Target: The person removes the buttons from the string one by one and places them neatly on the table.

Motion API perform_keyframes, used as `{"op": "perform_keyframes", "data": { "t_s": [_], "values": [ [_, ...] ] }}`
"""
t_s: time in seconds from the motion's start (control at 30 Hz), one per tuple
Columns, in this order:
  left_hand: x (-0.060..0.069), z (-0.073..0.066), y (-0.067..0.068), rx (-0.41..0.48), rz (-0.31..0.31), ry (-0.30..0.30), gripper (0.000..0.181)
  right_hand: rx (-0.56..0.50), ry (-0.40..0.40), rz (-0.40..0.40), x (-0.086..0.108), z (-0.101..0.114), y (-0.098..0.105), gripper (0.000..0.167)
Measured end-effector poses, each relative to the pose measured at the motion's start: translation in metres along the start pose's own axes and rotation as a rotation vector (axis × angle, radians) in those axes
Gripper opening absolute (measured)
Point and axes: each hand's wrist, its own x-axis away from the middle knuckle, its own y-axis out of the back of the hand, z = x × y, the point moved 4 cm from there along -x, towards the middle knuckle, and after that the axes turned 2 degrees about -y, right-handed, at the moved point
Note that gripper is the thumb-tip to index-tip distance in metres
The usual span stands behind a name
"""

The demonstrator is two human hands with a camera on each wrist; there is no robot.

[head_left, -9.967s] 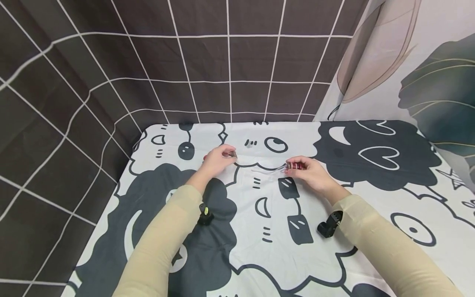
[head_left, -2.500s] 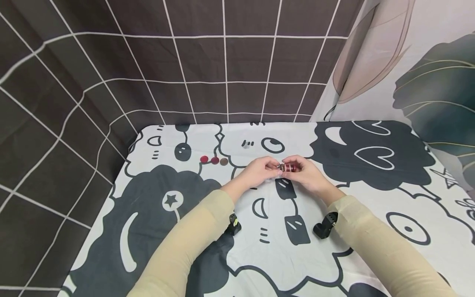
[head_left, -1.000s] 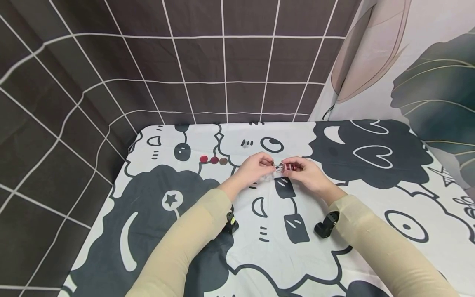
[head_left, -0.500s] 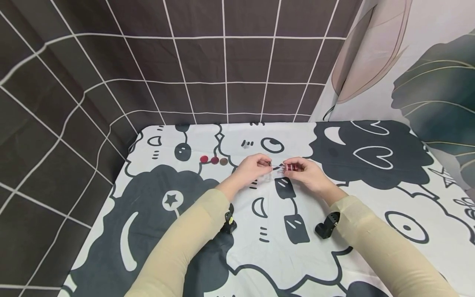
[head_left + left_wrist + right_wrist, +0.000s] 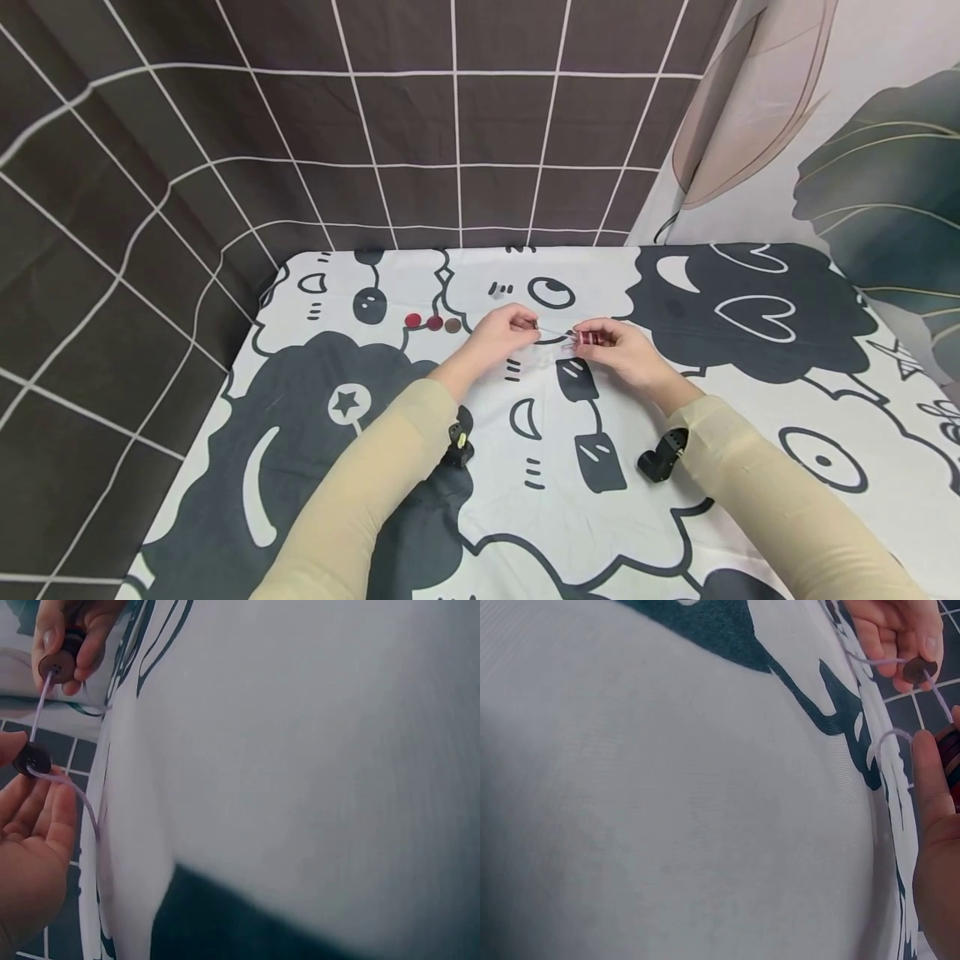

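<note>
My left hand [image 5: 500,335] pinches a dark button [image 5: 32,759] by its edges, a pale purple cord [image 5: 39,712] running through it. To the right, my right hand [image 5: 619,350] grips a stack of red and dark buttons [image 5: 590,338], seen end-on in the left wrist view with a brown button [image 5: 57,667] at its front. The cord spans the gap between the dark button and the stack. A loose length of cord [image 5: 91,810] hangs from the dark button. The right wrist view shows the stack [image 5: 950,760] partly cut off at the edge.
Left of the hands, a red button [image 5: 412,320], a dark red button [image 5: 434,322] and a brown button [image 5: 452,326] lie in a row on the patterned cloth [image 5: 555,533]. A dark grid-patterned curtain [image 5: 405,125] hangs behind.
My left hand has moved left from my right hand, widening the stretch of cord between them. My right hand has stayed nearly in place, still gripping the stack.
</note>
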Motion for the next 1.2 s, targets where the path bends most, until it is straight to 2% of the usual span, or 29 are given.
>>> {"op": "perform_keyframes", "data": {
  "t_s": [0.17,0.47,0.63,0.93,1.2],
  "values": [
    [0.000,0.001,0.004,-0.018,0.006,0.014,0.030,0.020,-0.011,-0.008,0.000,-0.004,0.002,0.036],
    [0.005,0.003,0.013,-0.047,-0.007,0.033,0.031,0.016,-0.005,-0.011,-0.012,-0.036,0.003,0.039],
    [0.008,0.009,0.019,-0.051,-0.020,0.054,0.030,0.018,0.021,-0.003,-0.015,-0.036,-0.001,0.039],
    [0.006,0.012,0.025,-0.066,-0.024,0.036,0.029,0.016,0.005,-0.006,-0.013,-0.034,0.001,0.039],
    [0.009,0.014,0.032,-0.068,-0.041,0.054,0.030,0.030,0.000,-0.001,-0.016,-0.032,0.002,0.039]
  ]
}}
